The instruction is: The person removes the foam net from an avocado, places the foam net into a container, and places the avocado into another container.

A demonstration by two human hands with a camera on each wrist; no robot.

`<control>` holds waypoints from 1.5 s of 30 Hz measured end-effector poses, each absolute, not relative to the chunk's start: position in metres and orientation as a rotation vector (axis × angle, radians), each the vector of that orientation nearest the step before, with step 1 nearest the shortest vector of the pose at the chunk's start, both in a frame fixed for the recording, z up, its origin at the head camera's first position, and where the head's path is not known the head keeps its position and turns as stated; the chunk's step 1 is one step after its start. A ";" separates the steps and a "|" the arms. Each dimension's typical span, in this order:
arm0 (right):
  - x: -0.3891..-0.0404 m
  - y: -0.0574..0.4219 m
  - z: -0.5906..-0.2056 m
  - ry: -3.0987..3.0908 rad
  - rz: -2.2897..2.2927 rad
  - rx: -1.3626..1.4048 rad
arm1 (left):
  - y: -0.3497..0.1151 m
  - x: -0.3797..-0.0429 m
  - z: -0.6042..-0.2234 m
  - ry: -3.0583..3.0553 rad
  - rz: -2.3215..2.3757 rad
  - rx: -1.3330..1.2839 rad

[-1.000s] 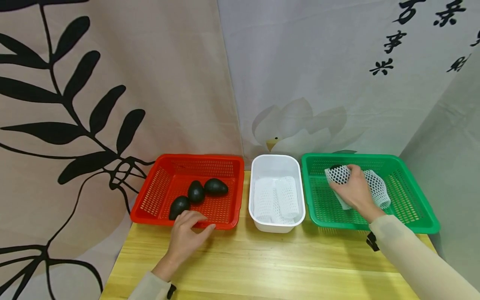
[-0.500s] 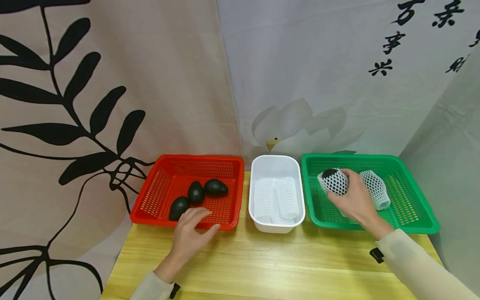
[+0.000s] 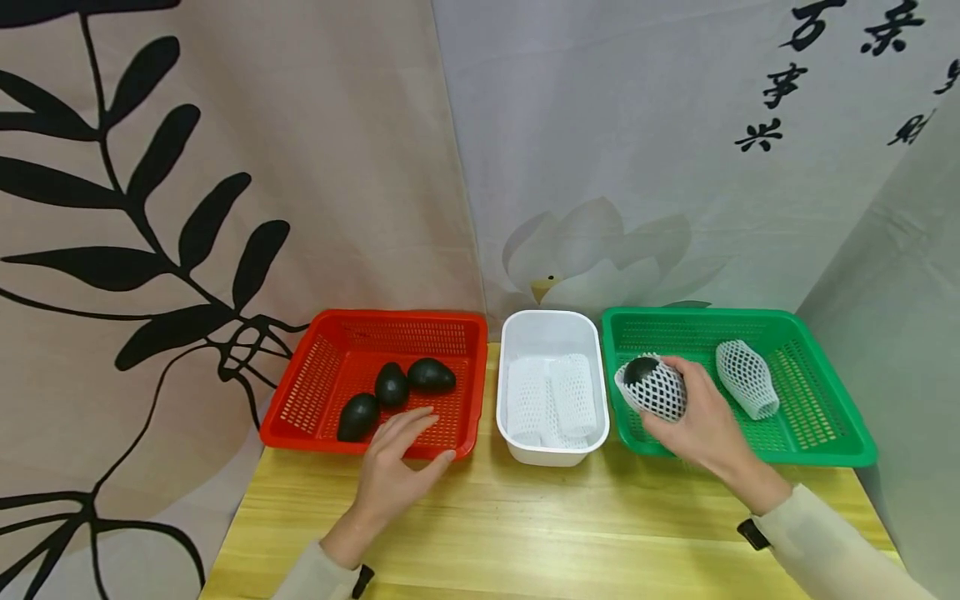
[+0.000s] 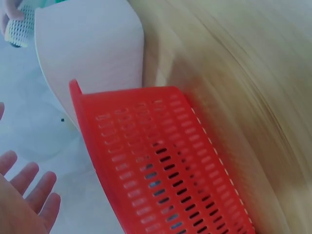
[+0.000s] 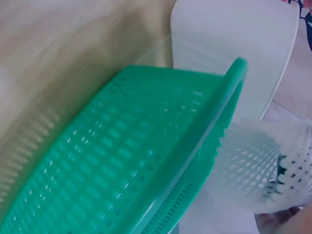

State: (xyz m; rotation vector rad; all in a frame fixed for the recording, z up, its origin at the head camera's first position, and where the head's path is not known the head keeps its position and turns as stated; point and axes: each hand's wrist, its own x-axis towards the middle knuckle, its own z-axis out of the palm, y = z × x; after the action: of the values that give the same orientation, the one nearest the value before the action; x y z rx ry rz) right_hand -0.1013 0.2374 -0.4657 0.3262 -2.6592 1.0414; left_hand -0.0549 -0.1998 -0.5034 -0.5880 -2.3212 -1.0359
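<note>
My right hand point(image 3: 708, 425) grips an avocado point(image 3: 639, 369) in a white foam net sleeve point(image 3: 663, 396), above the left part of the green basket point(image 3: 825, 457). The avocado's dark end shows at the sleeve's mouth. In the right wrist view, the foam net sleeve point(image 5: 258, 165) is beside the basket's rim, with fingertips under it. A second netted, bulging item point(image 3: 746, 379) lies in the green basket. My left hand point(image 3: 393, 475) hovers with spread fingers at the front edge of the red basket point(image 3: 307, 442), holding nothing. Several dark avocados point(image 3: 392, 384) lie in that basket.
Between the two baskets stands a white plastic bin point(image 3: 551, 456) with flat white foam nets point(image 3: 573, 392) inside. All three containers stand on a wooden table point(image 3: 570, 533). A printed curtain point(image 3: 360, 167) hangs right behind them.
My right hand has lifted the netted avocado and moved it left and toward me, away from the other netted item. My left hand has shifted slightly right.
</note>
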 end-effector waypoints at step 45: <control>-0.038 0.190 -0.516 -2.298 1.123 1.139 | -0.129 -0.024 -0.533 -2.329 -1.146 -0.824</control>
State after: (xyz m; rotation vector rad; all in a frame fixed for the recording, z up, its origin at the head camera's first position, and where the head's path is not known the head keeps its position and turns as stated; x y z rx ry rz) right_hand -0.0381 0.1899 -0.5156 1.1391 -2.2977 1.1232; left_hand -0.0236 -0.1293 -0.5330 -0.8237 -2.3289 -1.1463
